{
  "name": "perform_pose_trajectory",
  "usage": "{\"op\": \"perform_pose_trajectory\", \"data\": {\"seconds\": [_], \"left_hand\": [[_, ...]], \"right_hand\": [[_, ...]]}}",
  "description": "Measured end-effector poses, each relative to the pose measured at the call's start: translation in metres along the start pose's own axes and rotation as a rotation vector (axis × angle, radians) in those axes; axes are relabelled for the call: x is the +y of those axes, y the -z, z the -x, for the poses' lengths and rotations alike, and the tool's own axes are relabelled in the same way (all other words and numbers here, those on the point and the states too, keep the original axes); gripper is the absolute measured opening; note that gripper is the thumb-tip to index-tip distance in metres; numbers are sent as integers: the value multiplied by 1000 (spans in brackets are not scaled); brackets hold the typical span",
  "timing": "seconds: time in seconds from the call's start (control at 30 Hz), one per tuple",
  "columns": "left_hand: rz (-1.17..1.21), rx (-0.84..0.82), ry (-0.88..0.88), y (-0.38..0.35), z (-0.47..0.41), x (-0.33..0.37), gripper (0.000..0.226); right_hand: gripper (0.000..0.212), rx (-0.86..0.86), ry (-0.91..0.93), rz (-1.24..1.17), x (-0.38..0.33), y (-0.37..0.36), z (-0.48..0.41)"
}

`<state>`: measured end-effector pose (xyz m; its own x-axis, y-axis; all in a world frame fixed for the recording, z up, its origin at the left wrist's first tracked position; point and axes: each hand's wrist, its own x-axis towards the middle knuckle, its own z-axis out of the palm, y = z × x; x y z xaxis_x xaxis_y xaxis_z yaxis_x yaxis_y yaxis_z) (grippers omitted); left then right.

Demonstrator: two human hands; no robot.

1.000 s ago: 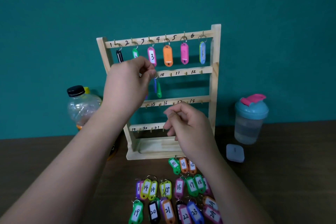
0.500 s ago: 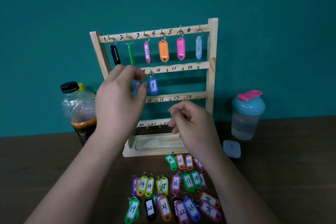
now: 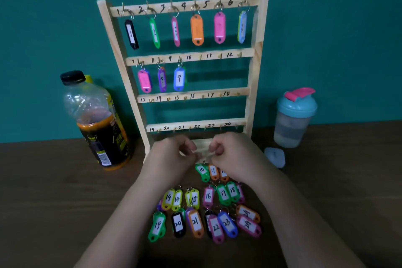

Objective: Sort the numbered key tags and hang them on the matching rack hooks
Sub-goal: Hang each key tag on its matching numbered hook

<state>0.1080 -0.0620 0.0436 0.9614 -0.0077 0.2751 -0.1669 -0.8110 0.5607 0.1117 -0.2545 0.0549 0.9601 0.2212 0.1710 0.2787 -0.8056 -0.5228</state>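
The wooden rack [image 3: 252, 72] stands upright against the teal wall, with hooks numbered 1 to 24. Tags hang on hooks 1 to 6 in the top row and on 7, 8 and 9 in the second row, the blue tag 9 [image 3: 179, 78] last in line. Several loose tags lie on the table in number order, from green tag 10 [image 3: 202, 172] down to 24. My left hand [image 3: 171, 159] and right hand [image 3: 235, 156] sit close together in front of the rack's base, fingers curled, fingertips blurred just above tag 10's ring. I see nothing held in either.
A plastic bottle [image 3: 97, 119] with dark liquid stands left of the rack. At the right are a teal-lidded shaker cup [image 3: 292, 119] and a small grey-blue pad [image 3: 275, 155]. The brown table [image 3: 54, 202] stretches bare to both sides.
My left hand left the second rail, where tag 9 now hangs free, and dropped to the rack's base. My right hand also lowered toward tag 10.
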Motion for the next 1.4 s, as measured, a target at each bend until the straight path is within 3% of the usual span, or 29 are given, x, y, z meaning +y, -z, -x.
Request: {"op": "perform_pose_trajectory", "data": {"seconds": [0.1,0.2,0.43,0.67,0.87,1.1,1.2,1.4], "left_hand": [[-27,-173,67,-14,-1,-10,24],[-52,-233,70,-21,-2,-14,33],[-65,-226,20,-23,2,-16,31],[-67,-207,24,-23,6,-18,10],[-47,-194,35,-25,5,-18,12],[-144,-249,54,-17,1,-23,22],[-116,-209,54,-12,3,-21,15],[-17,-82,29,5,3,-21,16]], "right_hand": [[24,-51,-53,58,4,-12,0],[30,-44,-55,132,4,-21,-1],[28,-76,-26,242,2,-28,-1],[24,-86,-13,230,1,-32,-1],[33,-107,-36,242,-4,-36,-4],[26,-75,-48,213,-6,-42,-7],[9,-33,-28,231,-9,-47,-8],[9,10,2,108,-10,-49,-10]]}}
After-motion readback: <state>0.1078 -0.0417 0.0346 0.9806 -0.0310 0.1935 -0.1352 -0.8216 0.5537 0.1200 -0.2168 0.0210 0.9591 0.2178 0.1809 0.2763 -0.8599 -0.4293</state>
